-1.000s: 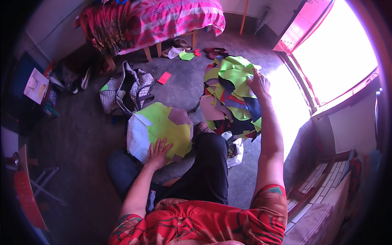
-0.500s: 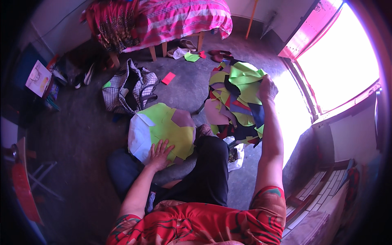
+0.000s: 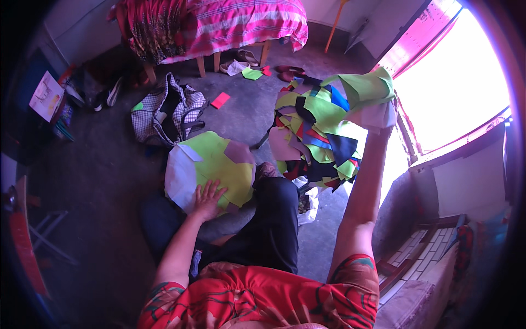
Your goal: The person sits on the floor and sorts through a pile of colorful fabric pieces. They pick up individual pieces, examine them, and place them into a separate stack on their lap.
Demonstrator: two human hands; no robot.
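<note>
The left hand [image 3: 209,200] lies flat, fingers apart, on the patchwork [image 3: 227,167], near left of the heap [image 3: 323,134]. The right hand [image 3: 387,126], fingers hidden, seems clamped on a green piece [image 3: 370,88] far right. Sorting seems the step; next calls for lifting clear.

Pink striped cloth [image 3: 246,27] draped over furniture with wooden legs [image 3: 201,67]. Checked bag [image 3: 143,123] in front of cloth, toward left. Maroon shoes [image 3: 290,70] near cloth's right end. Orange stick [image 3: 335,26] right of cloth; bright opening [image 3: 460,82] farther right.
</note>
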